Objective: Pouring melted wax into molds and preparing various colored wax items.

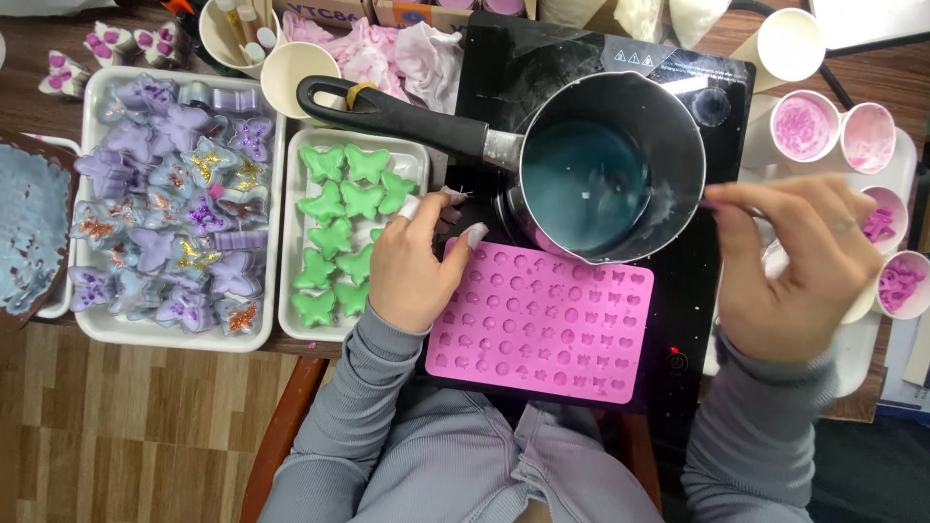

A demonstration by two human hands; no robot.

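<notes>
Cooktop [697, 291]: mould [542, 324] beside left hand [412, 271].

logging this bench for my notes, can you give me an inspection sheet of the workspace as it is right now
surface: black cooktop on a wooden table.
job's things: dark saucepan with blue-green liquid; pink silicone mould, cavities look empty.
clutter: white tray of green butterflies; tray of purple butterflies; paper cups with pink contents; pink crumpled cloth.
grippers: left hand rests at the mould's left edge; right hand is by the pan's right rim, pinching something thin, unclear what.
cables: dark cable at upper right.
surroundings: wood-pattern floor; grey sleeves.
</notes>
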